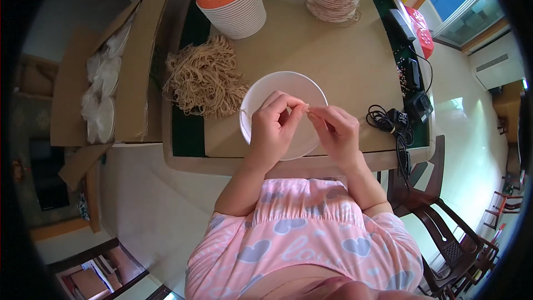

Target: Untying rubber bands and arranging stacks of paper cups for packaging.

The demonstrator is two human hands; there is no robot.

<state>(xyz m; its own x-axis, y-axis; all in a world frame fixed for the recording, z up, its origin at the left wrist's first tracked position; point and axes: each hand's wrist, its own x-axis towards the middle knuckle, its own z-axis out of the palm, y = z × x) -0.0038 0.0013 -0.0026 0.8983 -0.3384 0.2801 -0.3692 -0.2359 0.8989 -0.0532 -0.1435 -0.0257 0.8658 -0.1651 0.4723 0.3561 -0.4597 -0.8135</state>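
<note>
A white paper bucket [261,91] stands in front of me near the table's front edge, its open mouth facing up. Above it my left hand [275,125] and my right hand [337,133] meet, thumbs and forefingers pinched together. Between the fingertips shows a tiny light-brown end of string [307,109]; most of it is hidden. A bit of the same string shows at the bucket's left rim. To the left lies a loose heap of beige strings [208,78].
Two stacks of nested buckets, a left stack [236,14] and a right stack [333,0], with orange patterned tops, lie at the back. A cardboard box [136,72] holding wrapped white items is at left. Black cables [388,122] and adapters line the right edge; a dark chair [444,222] stands beyond.
</note>
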